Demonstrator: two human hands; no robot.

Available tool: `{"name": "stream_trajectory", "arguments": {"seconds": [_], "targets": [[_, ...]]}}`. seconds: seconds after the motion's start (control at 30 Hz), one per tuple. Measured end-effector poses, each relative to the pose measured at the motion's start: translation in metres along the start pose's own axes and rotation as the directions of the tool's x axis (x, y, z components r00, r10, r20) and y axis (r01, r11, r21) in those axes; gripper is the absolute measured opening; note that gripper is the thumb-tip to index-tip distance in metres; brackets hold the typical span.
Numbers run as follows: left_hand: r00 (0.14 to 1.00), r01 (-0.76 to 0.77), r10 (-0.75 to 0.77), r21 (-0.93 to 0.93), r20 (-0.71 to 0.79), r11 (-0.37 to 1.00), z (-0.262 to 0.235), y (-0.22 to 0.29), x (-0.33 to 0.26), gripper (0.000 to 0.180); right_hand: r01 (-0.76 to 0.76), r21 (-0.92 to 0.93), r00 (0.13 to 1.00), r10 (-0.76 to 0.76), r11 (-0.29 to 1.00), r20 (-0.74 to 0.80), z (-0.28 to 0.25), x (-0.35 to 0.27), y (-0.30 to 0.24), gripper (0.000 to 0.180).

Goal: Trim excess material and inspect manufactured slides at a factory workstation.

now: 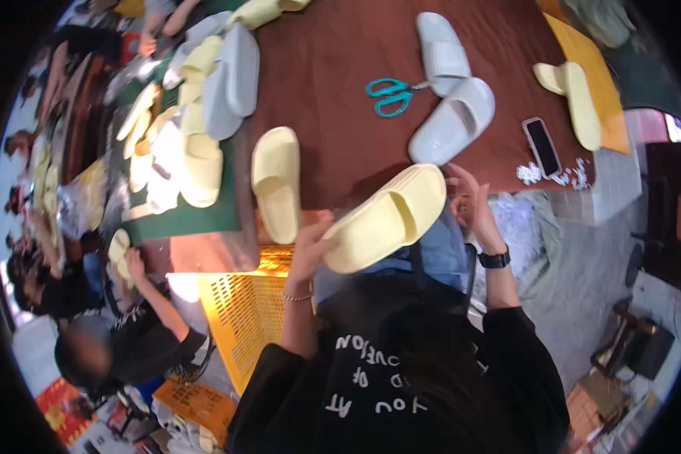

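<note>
In front of my body I hold a pale yellow slide slipper point(371, 236), tilted with its ribbed heel end up to the right. My left hand point(310, 248) grips it at the toe end, fingers wrapped on the edge. Beside the heel end is my right hand point(473, 203), its fingers bent and apart; whether they touch the slipper is unclear. Another yellow slide point(276, 185) lies on the brown tabletop point(340, 68) to the left. Beyond the held slipper rest a grey slide point(455, 121) and a second grey slide point(442, 54), with teal-handled scissors point(391, 97) next to them.
A phone point(542, 147) and white scraps point(530, 174) lie at the right, near a yellow pair point(579, 102). Heaped slides point(200, 166) cover a green surface at left. A yellow crate point(238, 318) stands below it. A co-worker point(140, 340) handles a slipper at far left.
</note>
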State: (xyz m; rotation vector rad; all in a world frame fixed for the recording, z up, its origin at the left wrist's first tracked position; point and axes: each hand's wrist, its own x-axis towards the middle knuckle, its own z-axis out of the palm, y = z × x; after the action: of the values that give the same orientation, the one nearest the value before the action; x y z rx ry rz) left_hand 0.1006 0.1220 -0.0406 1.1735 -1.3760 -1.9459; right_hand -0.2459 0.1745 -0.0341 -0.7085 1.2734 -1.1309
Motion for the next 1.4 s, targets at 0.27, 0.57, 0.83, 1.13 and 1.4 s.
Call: {"name": "stream_trajectory", "arguments": {"seconds": [0.27, 0.57, 0.83, 1.13, 1.4], "targets": [[0.987, 0.157, -0.153, -0.081, 0.052, 0.984, -0.036, -0.019, -0.032, 0.027, 0.142, -0.17, 0.976, -0.11, 0.975, 0.186, 0.048, 0.045, 0.043, 0.034], [0.536, 0.365, 0.045, 0.279, -0.843, 0.888, -0.086, -0.123, -0.042, 0.046, -0.341, 0.022, 0.913, 0.326, 0.94, 0.244, 0.099, -0.001, 0.054, 0.027], [0.79, 0.199, -0.241, -0.136, -0.564, 0.97, -0.043, -0.095, 0.0, 0.02, -0.369, 0.167, 0.92, 0.334, 0.914, 0.203, 0.119, -0.037, 0.054, 0.032], [0.682, -0.316, 0.219, -0.011, -0.698, 0.949, 0.064, -0.059, -0.013, 0.037, -0.249, 0.309, 0.968, 0.229, 0.918, 0.1, 0.168, -0.032, 0.045, 0.032], [0.318, -0.435, 0.083, -0.068, -0.944, 0.898, -0.049, -0.071, -0.066, 0.029, 0.262, -0.068, 0.918, -0.227, 0.963, 0.326, 0.211, 0.035, 0.017, 0.043]]}}
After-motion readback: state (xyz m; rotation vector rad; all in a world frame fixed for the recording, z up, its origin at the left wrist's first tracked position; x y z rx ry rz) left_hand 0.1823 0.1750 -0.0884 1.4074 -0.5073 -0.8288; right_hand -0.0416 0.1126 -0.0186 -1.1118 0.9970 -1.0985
